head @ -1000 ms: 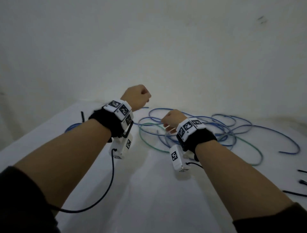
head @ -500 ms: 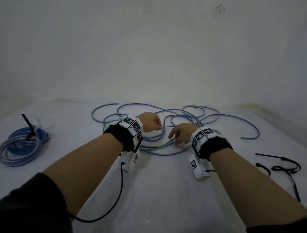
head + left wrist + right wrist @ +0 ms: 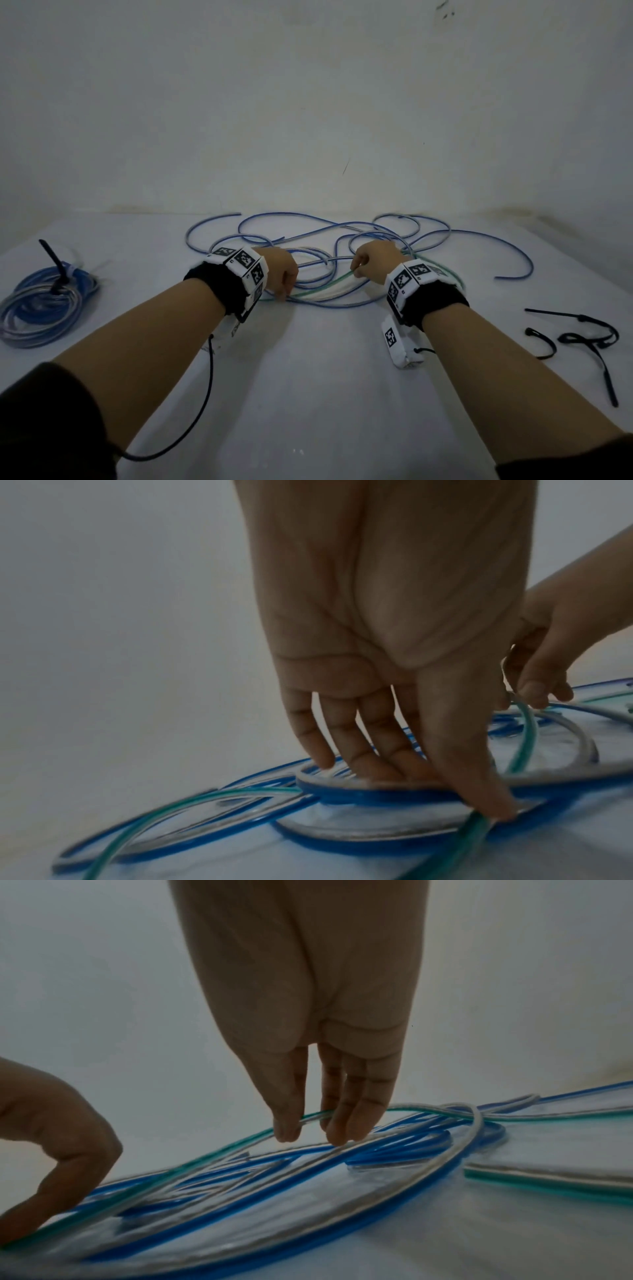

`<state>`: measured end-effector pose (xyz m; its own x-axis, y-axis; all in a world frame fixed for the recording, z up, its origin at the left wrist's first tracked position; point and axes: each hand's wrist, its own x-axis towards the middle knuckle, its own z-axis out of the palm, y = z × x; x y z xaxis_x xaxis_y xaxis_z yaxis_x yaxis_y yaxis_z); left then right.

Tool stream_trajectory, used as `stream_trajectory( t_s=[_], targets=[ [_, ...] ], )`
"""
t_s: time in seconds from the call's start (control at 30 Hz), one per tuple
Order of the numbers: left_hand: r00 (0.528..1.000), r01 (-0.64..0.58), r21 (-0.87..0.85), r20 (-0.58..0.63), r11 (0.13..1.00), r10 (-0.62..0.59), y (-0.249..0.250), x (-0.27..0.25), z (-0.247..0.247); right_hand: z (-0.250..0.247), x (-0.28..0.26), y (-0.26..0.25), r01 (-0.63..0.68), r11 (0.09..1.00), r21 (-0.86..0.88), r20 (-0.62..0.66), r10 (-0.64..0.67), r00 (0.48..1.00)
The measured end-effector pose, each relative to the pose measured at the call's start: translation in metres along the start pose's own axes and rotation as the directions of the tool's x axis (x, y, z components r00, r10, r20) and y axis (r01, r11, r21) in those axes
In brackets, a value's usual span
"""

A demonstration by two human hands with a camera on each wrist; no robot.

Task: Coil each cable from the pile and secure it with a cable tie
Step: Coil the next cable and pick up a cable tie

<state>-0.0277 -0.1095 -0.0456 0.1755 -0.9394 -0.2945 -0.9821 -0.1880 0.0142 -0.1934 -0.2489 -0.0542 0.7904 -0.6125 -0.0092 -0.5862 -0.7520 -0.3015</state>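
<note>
A loose pile of cables (image 3: 342, 260) sprawls on the tabletop (image 3: 308, 394) along the middle of its far edge, just before the wall (image 3: 308, 102). The left hand (image 3: 279, 272) and right hand (image 3: 375, 262) sit at the pile's near side, left and right of its middle. A tied coil (image 3: 44, 308) lies by the left edge. Loose cable ties (image 3: 582, 339) lie by the right edge, well apart from the pile.

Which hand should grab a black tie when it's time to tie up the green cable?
Probably the right hand. The loose black cable ties lie on the table on its side. The left hand is farther from them and is pinching the green cable, so it could hold the coil.
</note>
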Motion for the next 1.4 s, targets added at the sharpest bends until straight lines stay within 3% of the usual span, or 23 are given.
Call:
stream_trajectory(
  t_s=[0.17, 0.27, 0.33, 0.4, 0.47, 0.63, 0.77, 0.83, 0.9, 0.97, 1.07, 1.17, 1.2, 1.27, 1.4],
  targets=[
    [0.955, -0.048, -0.168, -0.298, 0.985, -0.005, -0.006, 0.0, -0.006, 0.002, -0.002, -0.024, 0.143, 0.976, 0.163, -0.067, -0.134, 0.989],
    [0.86, -0.103, -0.299, -0.506, 0.949, -0.066, -0.005, -0.004, -0.015, 0.003, -0.002, -0.039, 0.249, 0.918, 0.307, -0.138, -0.216, 0.967],
    [0.809, -0.163, -0.416, -0.575, 0.895, -0.12, -0.007, -0.009, -0.018, 0.001, -0.001, -0.043, 0.308, 0.891, 0.332, -0.297, -0.211, 0.931],
    [0.806, -0.209, -0.529, -0.569, 0.823, -0.161, -0.013, -0.014, -0.017, -0.005, 0.001, -0.043, 0.36, 0.882, 0.304, -0.467, -0.191, 0.864],
    [0.84, -0.182, -0.563, -0.515, 0.806, -0.17, -0.02, -0.016, -0.014, -0.012, 0.002, -0.043, 0.391, 0.867, 0.311, -0.569, -0.159, 0.807],
    [0.909, -0.113, -0.614, -0.381, 0.781, -0.169, -0.03, -0.023, -0.007, -0.027, 0.001, -0.049, 0.435, 0.762, 0.479, -0.675, 0.003, 0.738],
    [0.939, -0.154, -0.812, -0.297, 0.563, -0.171, -0.027, -0.028, -0.005, -0.03, 0.003, -0.054, 0.409, 0.727, 0.551, -0.678, 0.104, 0.727],
    [0.909, -0.237, -0.843, -0.368, 0.483, -0.196, -0.026, -0.03, -0.008, -0.029, 0.007, -0.053, 0.322, 0.785, 0.529, -0.638, 0.118, 0.761],
    [0.844, -0.346, -0.822, -0.483, 0.452, -0.233, -0.027, -0.032, -0.013, -0.028, 0.008, -0.054, 0.141, 0.908, 0.394, -0.588, 0.132, 0.798],
    [0.778, -0.43, -0.788, -0.571, 0.44, -0.262, -0.028, -0.034, -0.018, -0.025, 0.004, -0.059, 0.029, 0.973, 0.229, -0.575, 0.111, 0.81],
    [0.687, -0.511, -0.739, -0.658, 0.44, -0.308, -0.027, -0.037, -0.025, -0.02, -0.002, -0.076, 0.121, 0.976, 0.182, -0.617, 0.017, 0.787],
    [0.551, -0.55, -0.699, -0.715, 0.457, -0.431, -0.027, -0.037, -0.029, -0.011, 0.003, -0.086, 0.178, 0.931, 0.318, -0.602, 0.054, 0.797],
    [0.538, -0.551, -0.707, -0.707, 0.443, -0.459, -0.028, -0.038, -0.03, -0.008, 0.003, -0.089, 0.158, 0.927, 0.341, -0.605, 0.088, 0.791],
    [0.559, -0.541, -0.726, -0.688, 0.425, -0.463, -0.029, -0.04, -0.031, -0.004, 0.004, -0.095, 0.089, 0.951, 0.296, -0.636, 0.127, 0.761],
    [0.613, -0.509, -0.745, -0.666, 0.431, -0.426, -0.029, -0.046, -0.032, 0.001, 0.007, -0.105, 0.073, 0.983, 0.17, -0.66, 0.059, 0.749]
  ],
)
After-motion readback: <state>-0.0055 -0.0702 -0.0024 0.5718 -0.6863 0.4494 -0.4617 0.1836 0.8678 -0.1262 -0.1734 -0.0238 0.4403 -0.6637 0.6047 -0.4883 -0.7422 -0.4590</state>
